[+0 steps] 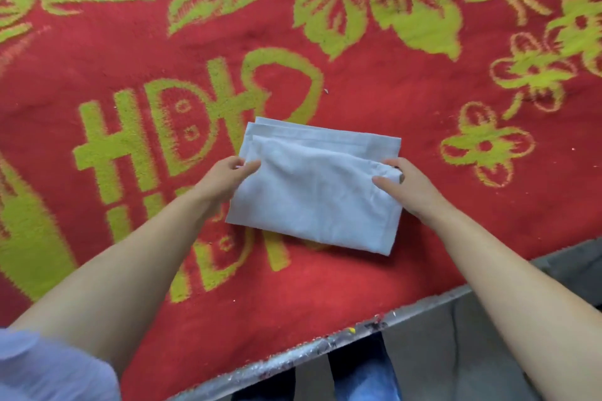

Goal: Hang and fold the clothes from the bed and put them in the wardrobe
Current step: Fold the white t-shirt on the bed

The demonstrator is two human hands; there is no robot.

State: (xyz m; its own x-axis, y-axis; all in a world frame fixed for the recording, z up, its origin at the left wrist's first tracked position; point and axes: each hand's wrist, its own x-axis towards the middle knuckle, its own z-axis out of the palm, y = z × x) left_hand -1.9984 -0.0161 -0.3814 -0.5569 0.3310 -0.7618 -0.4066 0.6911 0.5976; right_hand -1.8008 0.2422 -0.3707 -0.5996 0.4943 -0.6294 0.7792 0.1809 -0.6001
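Folded white garment lies flat on the bed, near the bed's front edge and roughly centred in the head view. It forms a compact rectangle, several layers deep; stacked edges show along its far side, with a hemmed band running across that side.

Left hand is at the garment's left edge. Thumb lies on top of the cloth, fingers curled at the edge; it pinches the fold there. Right hand is at the right edge. Thumb rests on the top layer, fingers wrap round the edge, so it grips the cloth on that side. Both forearms are bare and reach in from the near side, one on each side of the garment.

Bed is covered by a red blanket with a yellow-green pattern of flowers, leaves and large characters. The garment partly covers one of the characters.

A worn metal rail runs along the bed's near edge, flecked with paint. Below it, blue jeans on the person's legs. A light blue sleeve shows at the lower left corner, blurred.
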